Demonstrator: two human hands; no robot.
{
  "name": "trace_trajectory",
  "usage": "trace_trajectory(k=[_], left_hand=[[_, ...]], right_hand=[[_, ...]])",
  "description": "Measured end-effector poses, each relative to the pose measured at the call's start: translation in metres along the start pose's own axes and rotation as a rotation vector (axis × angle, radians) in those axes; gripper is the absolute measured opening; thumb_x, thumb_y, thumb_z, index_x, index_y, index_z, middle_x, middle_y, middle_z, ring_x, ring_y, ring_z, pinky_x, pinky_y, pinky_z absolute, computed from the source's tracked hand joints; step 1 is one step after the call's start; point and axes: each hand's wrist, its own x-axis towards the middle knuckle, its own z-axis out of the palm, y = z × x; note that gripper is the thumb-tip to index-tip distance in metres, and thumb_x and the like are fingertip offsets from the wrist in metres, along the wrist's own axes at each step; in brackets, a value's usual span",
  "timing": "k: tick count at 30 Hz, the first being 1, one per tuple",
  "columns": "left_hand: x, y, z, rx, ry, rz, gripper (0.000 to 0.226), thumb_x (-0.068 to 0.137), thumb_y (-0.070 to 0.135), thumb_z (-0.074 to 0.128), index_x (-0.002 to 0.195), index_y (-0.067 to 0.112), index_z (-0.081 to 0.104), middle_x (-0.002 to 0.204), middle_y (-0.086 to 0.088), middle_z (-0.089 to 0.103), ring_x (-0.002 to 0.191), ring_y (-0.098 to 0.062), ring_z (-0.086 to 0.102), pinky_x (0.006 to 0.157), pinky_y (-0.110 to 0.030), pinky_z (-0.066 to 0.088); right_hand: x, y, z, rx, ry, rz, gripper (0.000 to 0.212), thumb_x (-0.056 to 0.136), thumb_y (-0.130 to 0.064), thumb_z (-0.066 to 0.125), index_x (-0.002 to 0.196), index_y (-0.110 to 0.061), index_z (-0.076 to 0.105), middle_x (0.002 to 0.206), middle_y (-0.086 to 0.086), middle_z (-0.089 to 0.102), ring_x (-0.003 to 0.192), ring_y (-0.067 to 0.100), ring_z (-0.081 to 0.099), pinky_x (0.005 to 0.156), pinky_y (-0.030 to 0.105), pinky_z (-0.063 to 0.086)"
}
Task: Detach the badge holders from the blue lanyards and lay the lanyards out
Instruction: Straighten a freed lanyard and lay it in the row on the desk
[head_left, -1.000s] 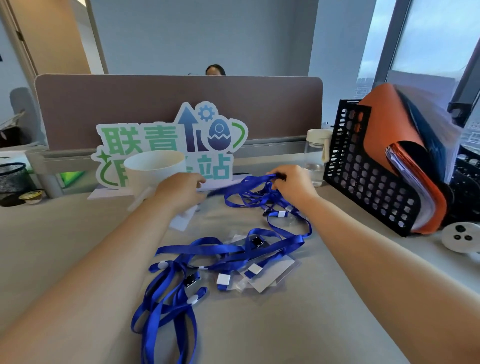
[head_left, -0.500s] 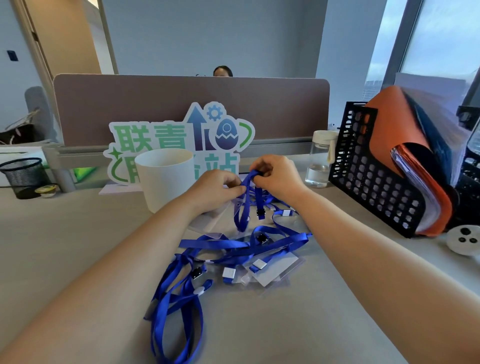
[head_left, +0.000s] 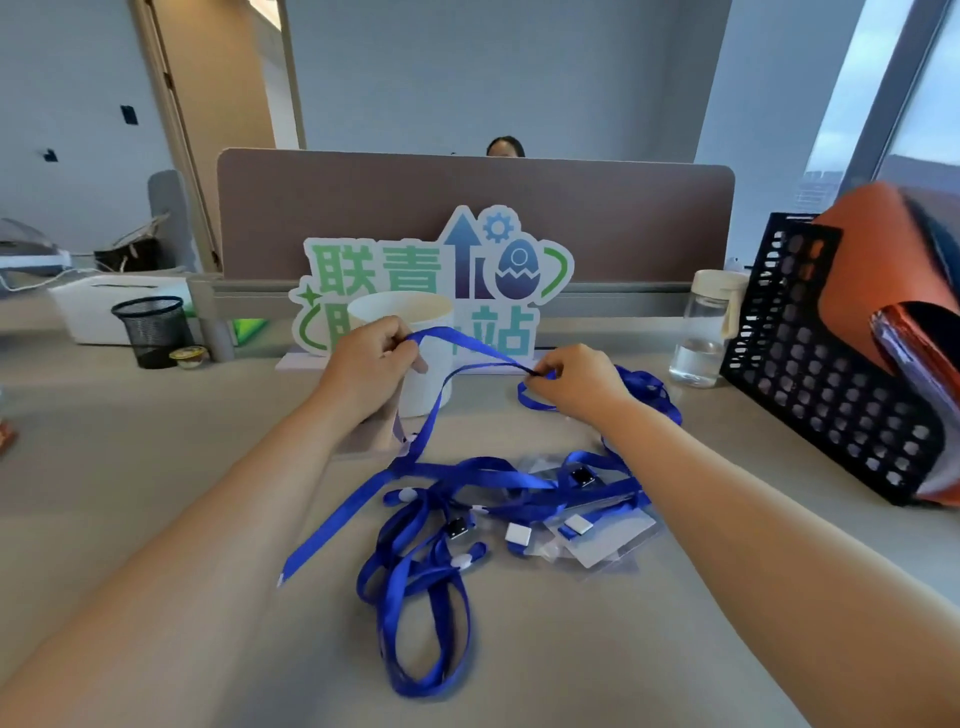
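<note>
Hands have drawn apart: left hand (head_left: 371, 364) and right hand (head_left: 579, 382) each keep a pinch grip on one blue lanyard (head_left: 470, 345); advise easing it slowly from the pile (head_left: 467, 488).

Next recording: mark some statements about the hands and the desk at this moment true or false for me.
1. The left hand and right hand both pinch one blue lanyard, stretched between them. True.
2. The white cup lies tipped over. False: it stands upright behind the left hand.
3. A heap of lanyards with a clear badge holder lies on the desk between the forearms. True.
4. The clear bottle stands left of the cup. False: it stands to the right of it, beside the black file rack.
</note>
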Motion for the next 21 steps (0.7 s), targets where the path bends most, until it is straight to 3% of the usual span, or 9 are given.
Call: trace_trajectory(k=[3, 5, 7, 8, 11, 13, 15, 19, 21], left_hand=[[-0.01, -0.02, -0.015, 0.048, -0.047, -0.032, 0.022, 0.086, 0.007, 0.052, 0.066, 0.014, 0.055, 0.072, 0.01, 0.067, 0.077, -0.018, 0.06, 0.075, -0.03, 0.044], [-0.018, -0.033, -0.024, 0.08, -0.095, -0.061, 0.02, 0.087, 0.009, 0.053, 0.068, 0.014, 0.057, 0.074, 0.005, 0.068, 0.071, -0.018, 0.06, 0.079, -0.035, 0.046], [-0.026, -0.046, -0.032, 0.091, -0.121, -0.086, 0.021, 0.088, 0.009, 0.053, 0.068, 0.015, 0.057, 0.07, 0.004, 0.067, 0.061, -0.01, 0.056, 0.077, -0.034, 0.046], [-0.029, -0.053, -0.035, 0.1, -0.124, -0.102, 0.022, 0.088, 0.009, 0.053, 0.068, 0.013, 0.057, 0.067, 0.005, 0.066, 0.059, -0.007, 0.056, 0.076, -0.033, 0.046], [-0.038, -0.07, -0.047, 0.109, -0.13, -0.159, 0.03, 0.089, 0.008, 0.053, 0.062, 0.018, 0.057, 0.053, 0.008, 0.062, 0.064, -0.015, 0.061, 0.078, -0.033, 0.048], [-0.045, -0.078, -0.056, 0.12, -0.145, -0.193, 0.032, 0.089, 0.008, 0.053, 0.061, 0.022, 0.058, 0.051, 0.009, 0.062, 0.062, -0.013, 0.061, 0.074, -0.031, 0.049], [-0.052, -0.083, -0.064, 0.142, -0.141, -0.225, 0.031, 0.091, 0.009, 0.051, 0.064, 0.023, 0.06, 0.061, 0.009, 0.064, 0.062, -0.005, 0.06, 0.069, -0.025, 0.046], [-0.059, -0.089, -0.075, 0.18, 0.071, -0.234, 0.02, 0.095, 0.029, 0.046, 0.084, 0.018, 0.058, 0.084, 0.002, 0.064, 0.079, -0.015, 0.057, 0.071, -0.028, 0.039], [-0.062, -0.092, -0.079, 0.226, 0.208, -0.221, 0.027, 0.093, 0.041, 0.044, 0.08, 0.018, 0.049, 0.074, -0.001, 0.058, 0.07, -0.019, 0.051, 0.062, -0.032, 0.038]], right_hand=[[0.001, -0.008, 0.011, -0.025, 0.012, 0.012, 0.027, 0.091, -0.032, 0.053, 0.09, -0.012, 0.07, 0.077, 0.004, 0.065, 0.066, 0.017, 0.055, 0.057, 0.026, 0.045], [0.002, -0.016, 0.021, 0.04, -0.015, 0.029, 0.032, 0.094, -0.033, 0.048, 0.09, -0.008, 0.067, 0.082, 0.01, 0.066, 0.072, 0.024, 0.059, 0.064, 0.034, 0.05], [0.0, -0.027, 0.032, 0.191, -0.106, 0.024, 0.027, 0.095, -0.028, 0.046, 0.086, -0.009, 0.062, 0.074, 0.009, 0.065, 0.067, 0.023, 0.061, 0.064, 0.034, 0.052], [-0.001, -0.033, 0.038, 0.271, -0.153, 0.011, 0.023, 0.095, -0.025, 0.046, 0.081, -0.011, 0.059, 0.07, 0.007, 0.065, 0.061, 0.021, 0.061, 0.059, 0.028, 0.053], [-0.008, -0.049, 0.055, 0.454, -0.245, -0.046, 0.02, 0.093, -0.011, 0.049, 0.074, -0.015, 0.049, 0.071, 0.006, 0.064, 0.046, 0.006, 0.059, 0.047, 0.015, 0.046], [-0.009, -0.057, 0.066, 0.459, -0.276, -0.088, 0.019, 0.088, 0.002, 0.05, 0.079, -0.015, 0.051, 0.071, 0.004, 0.064, 0.051, 0.002, 0.061, 0.058, 0.019, 0.05], [-0.009, -0.066, 0.076, 0.46, -0.3, -0.119, 0.026, 0.083, 0.01, 0.047, 0.088, -0.014, 0.054, 0.076, 0.004, 0.064, 0.068, 0.011, 0.064, 0.07, 0.025, 0.05], [-0.006, -0.081, 0.092, 0.598, -0.311, -0.133, 0.036, 0.087, 0.01, 0.029, 0.086, -0.016, 0.056, 0.094, -0.001, 0.063, 0.085, 0.018, 0.061, 0.077, 0.032, 0.048], [-0.005, -0.086, 0.099, 0.688, -0.277, -0.129, 0.035, 0.091, 0.001, 0.031, 0.079, -0.018, 0.058, 0.09, 0.002, 0.065, 0.084, 0.021, 0.062, 0.079, 0.034, 0.05]])
